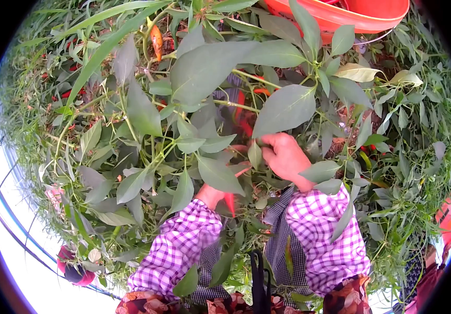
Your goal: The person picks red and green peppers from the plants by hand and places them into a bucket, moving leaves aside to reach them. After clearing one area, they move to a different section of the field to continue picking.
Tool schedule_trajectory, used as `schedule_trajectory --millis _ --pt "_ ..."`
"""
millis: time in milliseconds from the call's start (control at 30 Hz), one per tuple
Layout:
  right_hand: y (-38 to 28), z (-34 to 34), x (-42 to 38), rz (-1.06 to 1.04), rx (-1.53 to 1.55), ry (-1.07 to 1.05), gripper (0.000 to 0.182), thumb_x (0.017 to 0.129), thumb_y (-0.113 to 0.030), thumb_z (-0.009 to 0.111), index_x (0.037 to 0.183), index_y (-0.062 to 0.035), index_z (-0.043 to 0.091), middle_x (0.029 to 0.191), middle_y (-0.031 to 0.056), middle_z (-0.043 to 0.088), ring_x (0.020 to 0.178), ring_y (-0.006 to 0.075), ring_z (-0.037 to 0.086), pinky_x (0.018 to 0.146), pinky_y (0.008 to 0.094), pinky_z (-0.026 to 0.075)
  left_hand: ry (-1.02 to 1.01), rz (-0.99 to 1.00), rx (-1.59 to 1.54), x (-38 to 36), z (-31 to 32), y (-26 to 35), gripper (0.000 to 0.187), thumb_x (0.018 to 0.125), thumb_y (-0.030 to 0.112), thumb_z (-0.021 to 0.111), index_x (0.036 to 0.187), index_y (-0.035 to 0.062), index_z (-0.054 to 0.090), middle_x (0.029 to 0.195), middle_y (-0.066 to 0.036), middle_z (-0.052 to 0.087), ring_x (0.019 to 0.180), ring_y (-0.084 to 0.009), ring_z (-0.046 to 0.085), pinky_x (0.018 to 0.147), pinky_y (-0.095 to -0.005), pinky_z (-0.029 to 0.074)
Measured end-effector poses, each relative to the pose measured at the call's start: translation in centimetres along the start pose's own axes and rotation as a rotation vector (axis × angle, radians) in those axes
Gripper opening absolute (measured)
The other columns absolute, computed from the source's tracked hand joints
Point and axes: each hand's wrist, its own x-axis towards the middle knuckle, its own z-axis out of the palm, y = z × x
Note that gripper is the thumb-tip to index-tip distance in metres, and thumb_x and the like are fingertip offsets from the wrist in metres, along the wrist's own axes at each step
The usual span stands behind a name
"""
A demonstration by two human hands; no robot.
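My left hand (211,195) reaches in among the pepper plants, its fingers largely covered by a broad green leaf (219,174). A red chili pepper (229,204) sticks out from beneath that hand with its tip toward me; the hand appears closed on it. To the right, my right hand (286,159) has its fingers curled in a pinch beside a small green leaf (255,155). What lies between those fingertips is hidden. Just beyond the hands, more red chilies (245,125) show blurred among the stems.
A red bucket (340,17) stands at the top right. An orange chili (156,42) hangs at the upper left. Dense foliage surrounds both arms. At the right edge there is another person's maroon sleeve (428,288) and a red object (450,220). A pink-and-black item (73,267) lies lower left.
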Motion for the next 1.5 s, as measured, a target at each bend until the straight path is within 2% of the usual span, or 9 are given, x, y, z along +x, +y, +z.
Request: schedule_trajectory --millis 200,500,700,967,1100,1267,1333,1433,1500 --pt "2.6 5.5 4.3 0.242 -0.478 0.058 0.024 0.079 -0.019 0.06 0.095 -0.0024 0.066 0.092 0.0189 0.065 0.087 0.0352 0.063 0.076 0.0448 0.05 0.004 0.004 -0.058 0.4 0.3 -1.4 0.038 0.077 0.003 0.071 0.111 0.0042 0.053 0.111 -0.007 0.056 0.097 -0.0166 0.056 0.086 -0.031 0.048" --pt "7.5 4.9 3.1 0.558 -0.048 -0.117 0.061 0.067 -0.02 0.074 0.122 -0.0015 0.054 0.122 0.0209 0.056 0.115 0.0352 0.052 0.098 0.0387 0.04 0.035 0.16 -0.056 0.3 0.7 -1.8 0.026 0.077 0.001 0.072 0.097 0.0056 0.055 0.093 -0.004 0.062 0.087 -0.0141 0.061 0.078 -0.0251 0.049" --pt "6.1 2.9 1.8 0.754 0.502 -0.236 0.058 0.072 -0.024 0.079 0.116 0.0032 0.052 0.093 0.0078 0.058 0.067 0.0095 0.052 0.051 0.024 0.04 0.042 0.067 -0.044 0.1 0.9 -1.0 0.026 0.077 0.0 0.071 0.094 0.0074 0.054 0.08 0.0 0.058 0.063 -0.0062 0.05 0.054 -0.0207 0.039" --pt "4.8 2.1 0.0 0.703 0.991 -0.125 0.023 0.081 -0.01 0.069 0.101 -0.0009 0.061 0.076 -0.0012 0.057 0.05 0.0018 0.036 0.043 0.0202 0.026 0.137 0.021 -0.117 -0.2 1.1 -1.4 0.026 0.077 0.001 0.072 0.094 0.0104 0.053 0.076 0.003 0.055 0.057 -0.0037 0.043 0.048 -0.0202 0.032" --pt "4.3 3.2 -2.6 0.472 1.17 -0.125 0.023 0.088 -0.021 0.067 0.099 -0.0019 0.061 0.078 -0.0007 0.059 0.05 0.0048 0.039 0.045 0.0217 0.032 0.158 0.043 -0.098 0.3 1.4 -1.0 0.025 0.078 0.001 0.071 0.094 0.0101 0.054 0.077 0.004 0.056 0.058 -0.0037 0.046 0.048 -0.0202 0.034" --pt "2.7 2.9 -8.9 0.501 0.785 -0.201 0.028 0.091 -0.029 0.063 0.096 -0.0016 0.062 0.082 0.0041 0.062 0.07 0.012 0.056 0.061 0.0294 0.045 0.116 0.104 -0.088 2.0 -0.2 -2.3 0.02 0.079 0.002 0.069 0.093 0.0093 0.056 0.077 0.003 0.057 0.058 -0.0041 0.047 0.049 -0.0198 0.035" --pt "0.0 0.4 -11.0 0.647 0.122 -0.405 0.028 0.091 -0.028 0.062 0.097 -0.0004 0.062 0.082 0.0086 0.063 0.077 0.0151 0.059 0.067 0.0305 0.047 0.163 0.123 0.029 2.3 0.2 -2.1 0.02 0.079 0.001 0.068 0.092 0.0104 0.056 0.08 0.003 0.057 0.064 -0.0052 0.048 0.053 -0.02 0.037" --pt "-1.7 -1.1 -15.0 0.027 0.058 0.047 0.025 0.088 -0.019 0.064 0.1 0.0016 0.06 0.083 0.0177 0.062 0.07 0.0305 0.06 0.064 0.0371 0.047 0.206 0.026 0.112 2.3 0.3 -1.8 0.024 0.078 0.002 0.069 0.097 0.0124 0.057 0.084 0.003 0.057 0.07 -0.0062 0.047 0.06 -0.0229 0.039" --pt "-4.4 -3.9 -15.7 0.239 -0.133 -0.086 0.021 0.088 -0.016 0.063 0.101 -0.0004 0.059 0.074 0.0189 0.06 0.065 0.0358 0.059 0.058 0.0407 0.046 0.158 0.102 0.034 3.1 -0.5 -3.3 0.027 0.079 0.005 0.069 0.102 0.0128 0.057 0.086 0.003 0.057 0.07 -0.007 0.048 0.061 -0.0241 0.039"
